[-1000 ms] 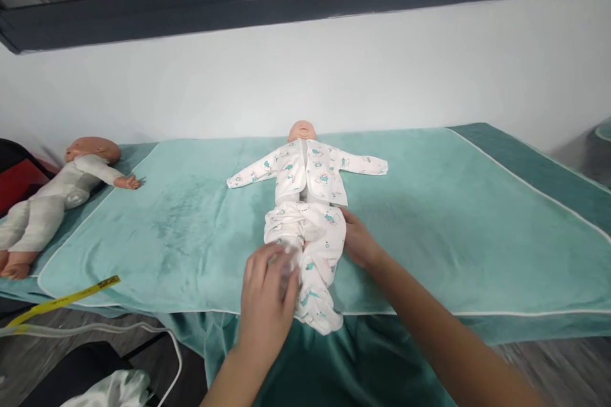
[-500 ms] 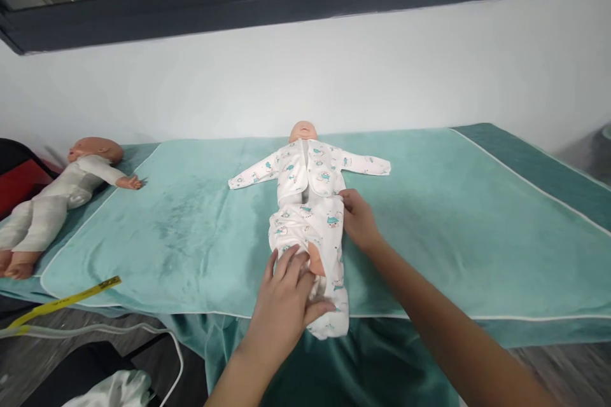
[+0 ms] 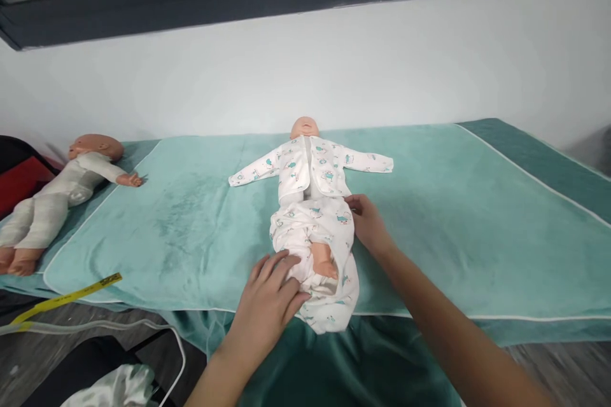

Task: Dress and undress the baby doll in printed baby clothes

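A baby doll (image 3: pixel 304 128) lies on its back, wearing a white patterned jacket (image 3: pixel 292 173) that hangs apart at the front. White pants (image 3: pixel 329 321) with the same print cover its lower body in bunched folds. One bare doll foot (image 3: pixel 323 261) shows through a gap in the pants' cloth; the other leg is hidden. My left hand (image 3: pixel 270 296) rests with fingers apart on the lower left of the pants. At the right side of the waistband, my right hand (image 3: pixel 370 224) pinches the edge of the pants; its fingertips are partly hidden.
A second doll (image 3: pixel 71 187), wrapped in white, lies at the far left beside a red and black bag (image 3: pixel 21 178). The green cover (image 3: pixel 453 222) drapes over the front edge. A yellow strap (image 3: pixel 71 297) and a white tube (image 3: pixel 95 327) hang at lower left.
My left hand has moved left and slightly down, off the doll's leg. The pants' lower part has spread wider, and the doll's foot has come into view. My right hand has shifted slightly right.
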